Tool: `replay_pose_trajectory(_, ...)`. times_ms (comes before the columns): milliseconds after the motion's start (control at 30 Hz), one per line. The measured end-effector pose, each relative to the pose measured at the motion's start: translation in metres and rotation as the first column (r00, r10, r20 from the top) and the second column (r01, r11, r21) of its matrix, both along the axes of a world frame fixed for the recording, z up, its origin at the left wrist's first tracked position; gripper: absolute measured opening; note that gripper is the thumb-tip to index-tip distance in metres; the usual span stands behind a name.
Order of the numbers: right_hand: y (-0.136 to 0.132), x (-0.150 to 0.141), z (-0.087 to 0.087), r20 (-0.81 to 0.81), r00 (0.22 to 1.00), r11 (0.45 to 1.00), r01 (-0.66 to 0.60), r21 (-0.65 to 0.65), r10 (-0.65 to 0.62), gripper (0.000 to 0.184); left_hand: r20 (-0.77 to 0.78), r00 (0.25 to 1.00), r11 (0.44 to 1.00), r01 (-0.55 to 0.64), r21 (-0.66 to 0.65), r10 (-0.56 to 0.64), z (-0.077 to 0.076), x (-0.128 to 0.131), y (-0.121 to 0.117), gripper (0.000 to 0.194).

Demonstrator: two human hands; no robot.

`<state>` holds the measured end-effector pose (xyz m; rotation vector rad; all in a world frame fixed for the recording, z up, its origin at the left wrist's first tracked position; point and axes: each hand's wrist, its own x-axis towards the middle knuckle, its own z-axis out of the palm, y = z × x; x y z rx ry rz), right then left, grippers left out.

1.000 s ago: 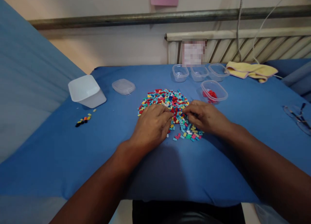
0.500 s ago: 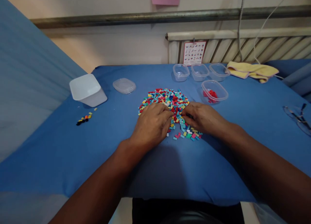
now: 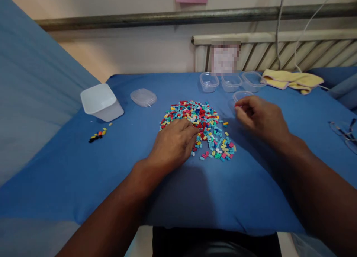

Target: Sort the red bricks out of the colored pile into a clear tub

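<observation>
Small multicoloured building bricks [image 3: 192, 110] lie heaped in the middle of the blue cloth, with a looser scatter toward the front right. My left hand [image 3: 174, 140] rests on the front left of the heap, its fingers curled together and the tips down among the bricks. What those fingers hold, if anything, is hidden. Over the near side of a clear plastic tub [image 3: 242, 95] is my right hand [image 3: 260, 117], thumb and fingers pinched. A speck of red shows at its fingertips, too small to tell whether it is held or lies in the tub, which the hand mostly covers.
Clear tubs [image 3: 209, 86] stand in a row at the back. Lids [image 3: 143, 98] and a white container [image 3: 103, 106] are on the left, beside a few black, yellow and orange bricks [image 3: 97, 135]. A yellow cloth [image 3: 291, 80] and glasses [image 3: 344, 132] lie to the right.
My right hand has moved from the heap's right edge, up and right to the clear tub, uncovering loose bricks. My left hand has stayed on the heap.
</observation>
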<state>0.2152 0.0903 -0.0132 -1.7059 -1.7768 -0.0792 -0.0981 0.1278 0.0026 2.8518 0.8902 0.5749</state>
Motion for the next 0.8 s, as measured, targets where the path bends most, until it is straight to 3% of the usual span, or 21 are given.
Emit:
replay_pose_trajectory(100, 0.007, 0.025, 0.0, 0.019, 0.988, 0.988, 0.154, 0.009, -0.154, 0.024, -0.072, 0.997, 0.999, 0.026, -0.045, -0.029, 0.005, -0.004, -0.001, 0.031)
replay_pose_trajectory(167, 0.009, 0.032, 0.0, 0.031, 0.989, 0.99, 0.141, 0.011, -0.141, 0.032, -0.123, 0.991, 0.996, 0.041, -0.077, -0.051, 0.007, -0.006, -0.001, 0.03)
replay_pose_trajectory(267, 0.003, 0.02, 0.0, 0.039, 0.999, 0.996, -0.005, 0.085, 0.001, 0.028, -0.193, 0.98, 0.995, 0.024, -0.101, -0.043, 0.009, -0.009, 0.002, 0.029)
replay_pose_trajectory(333, -0.004, -0.002, 0.0, 0.048, 0.98, 0.973, -0.199, 0.119, 0.194, 0.02, -0.236, 0.971, 0.994, -0.005, -0.113, -0.022, 0.011, -0.01, 0.002, 0.028)
replay_pose_trajectory(400, -0.011, -0.027, -0.001, 0.06, 0.89, 0.887, -0.456, 0.071, 0.452, 0.017, -0.275, 0.961, 0.991, -0.021, -0.134, -0.017, 0.012, -0.011, 0.002, 0.028)
replay_pose_trajectory(467, -0.016, -0.048, -0.004, 0.077, 0.755, 0.759, -0.651, -0.028, 0.651, 0.021, -0.314, 0.949, 0.986, -0.022, -0.163, -0.03, 0.014, -0.01, 0.0, 0.029)
replay_pose_trajectory(500, -0.018, -0.054, -0.006, 0.084, 0.702, 0.707, -0.703, -0.077, 0.707, 0.023, -0.333, 0.942, 0.984, -0.024, -0.177, -0.037, 0.015, -0.009, -0.001, 0.029)
replay_pose_trajectory(567, -0.021, -0.058, -0.009, 0.094, 0.65, 0.656, -0.739, -0.154, 0.754, 0.023, -0.374, 0.926, 0.978, -0.037, -0.203, -0.043, 0.017, -0.008, -0.003, 0.029)
replay_pose_trajectory(667, -0.023, -0.048, -0.01, 0.076, 0.659, 0.66, -0.727, -0.19, 0.748, 0.02, -0.434, 0.901, 0.974, -0.071, -0.213, -0.03, 0.02, -0.006, -0.006, 0.03)
replay_pose_trajectory(800, -0.021, -0.041, -0.01, 0.03, 0.716, 0.713, -0.69, -0.129, 0.698, 0.022, -0.509, 0.861, 0.978, -0.114, -0.172, 0.011, 0.026, -0.005, -0.009, 0.028)
